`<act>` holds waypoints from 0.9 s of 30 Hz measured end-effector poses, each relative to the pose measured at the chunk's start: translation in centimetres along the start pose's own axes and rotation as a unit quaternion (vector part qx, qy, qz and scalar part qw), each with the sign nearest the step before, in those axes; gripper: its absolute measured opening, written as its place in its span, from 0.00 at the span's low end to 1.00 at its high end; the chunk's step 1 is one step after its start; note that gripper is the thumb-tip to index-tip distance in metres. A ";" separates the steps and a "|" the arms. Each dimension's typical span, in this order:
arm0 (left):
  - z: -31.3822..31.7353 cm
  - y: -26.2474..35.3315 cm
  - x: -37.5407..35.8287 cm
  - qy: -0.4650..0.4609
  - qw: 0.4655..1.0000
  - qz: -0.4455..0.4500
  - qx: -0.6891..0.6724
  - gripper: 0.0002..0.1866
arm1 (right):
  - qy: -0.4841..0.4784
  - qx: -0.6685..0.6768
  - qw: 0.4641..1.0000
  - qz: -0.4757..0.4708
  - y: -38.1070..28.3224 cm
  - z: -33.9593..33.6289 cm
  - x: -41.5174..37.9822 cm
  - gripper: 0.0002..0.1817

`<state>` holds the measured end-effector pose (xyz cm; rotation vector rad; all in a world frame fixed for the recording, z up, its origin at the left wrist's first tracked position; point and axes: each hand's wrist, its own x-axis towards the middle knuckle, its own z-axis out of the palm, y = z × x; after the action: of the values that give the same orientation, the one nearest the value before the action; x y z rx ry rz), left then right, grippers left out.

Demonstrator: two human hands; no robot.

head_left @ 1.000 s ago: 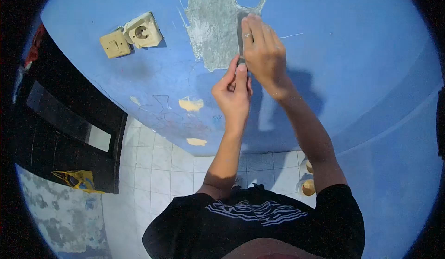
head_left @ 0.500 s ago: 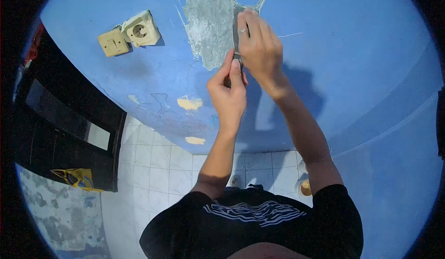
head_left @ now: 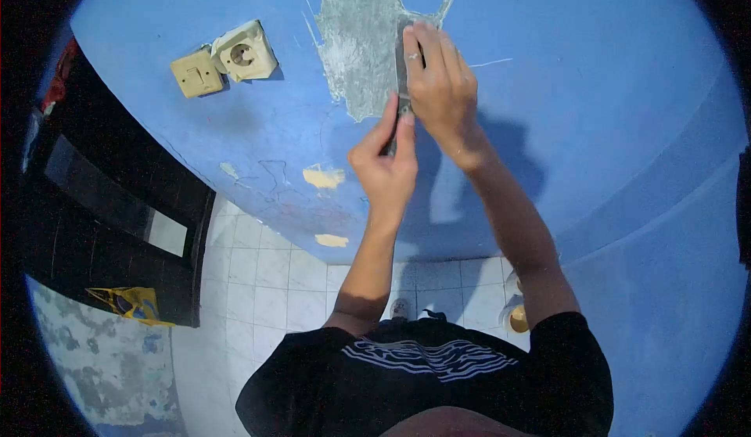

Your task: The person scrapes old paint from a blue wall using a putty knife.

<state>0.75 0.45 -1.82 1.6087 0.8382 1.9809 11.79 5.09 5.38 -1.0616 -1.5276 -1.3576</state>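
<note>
While gripping scraper handle [head_left: 404,109] with left hand [head_left: 385,169], rests right hand [head_left: 446,89], fingers straight, over blade [head_left: 401,61] at gray patch's [head_left: 360,42] 3 o'clock edge. Note socket [head_left: 246,52] well apart at 9 o'clock.

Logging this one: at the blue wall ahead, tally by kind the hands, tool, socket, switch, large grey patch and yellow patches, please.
Hands: 2
Scraper: 1
Socket: 1
Switch: 1
Large grey patch: 1
Yellow patches: 2
Total: 8
</note>
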 end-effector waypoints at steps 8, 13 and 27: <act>-0.4 1.4 2.5 0.030 0.998 -0.063 -0.011 0.14 | -0.018 0.001 1.000 0.008 -0.6 0.5 1.2 0.18; -1.2 0.1 1.1 0.019 0.998 -0.040 0.036 0.14 | -0.015 0.015 1.000 -0.004 -1.6 1.1 -0.6 0.19; 0.5 0.9 1.9 0.014 1.000 -0.017 -0.007 0.15 | -0.017 0.010 1.000 0.007 0.0 0.7 0.3 0.22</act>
<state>0.85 1.21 0.21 1.5515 0.8547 1.9863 11.67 5.79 5.56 -1.0866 -1.5535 -1.3177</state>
